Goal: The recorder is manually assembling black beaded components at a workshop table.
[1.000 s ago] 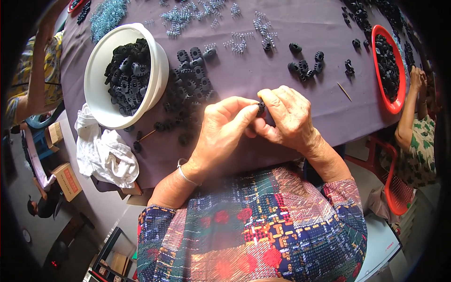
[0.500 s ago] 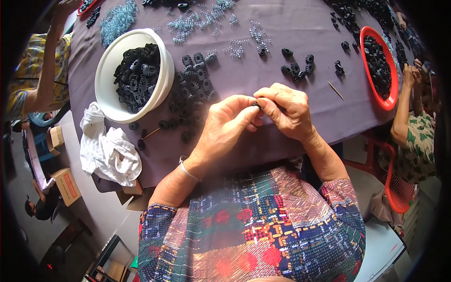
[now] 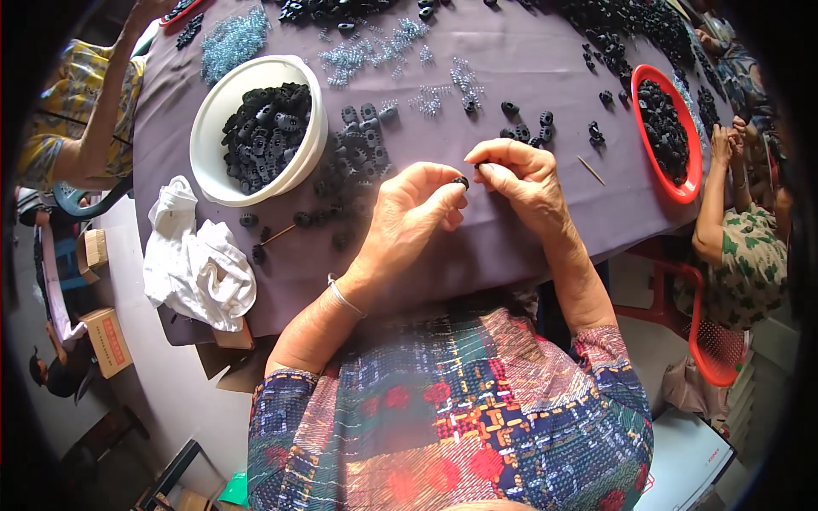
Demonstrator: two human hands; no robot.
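Observation:
My left hand (image 3: pixel 416 215) is above the near part of the table, pinching a small black plastic part (image 3: pixel 461 181) between thumb and forefinger. A short gap to the right, my right hand (image 3: pixel 527 183) pinches another small dark part (image 3: pixel 480 167), mostly covered by the fingertips. Beyond my hands are several loose black parts (image 3: pixel 545 126) shaped like cord locks. Small metal springs (image 3: pixel 464 78) lie scattered farther back. More black parts (image 3: pixel 362 145) are spread left of my hands.
On the left stand a white tub (image 3: pixel 317 145) full of black parts and a crumpled white cloth (image 3: pixel 200 268). A red basket (image 3: pixel 694 170) with black parts is at right, near a wooden stick (image 3: pixel 590 170). Co-workers' arms (image 3: pixel 716 187) show at both sides.
My hands, close together before, have moved apart, each pinching a small part. The view has shifted slightly.

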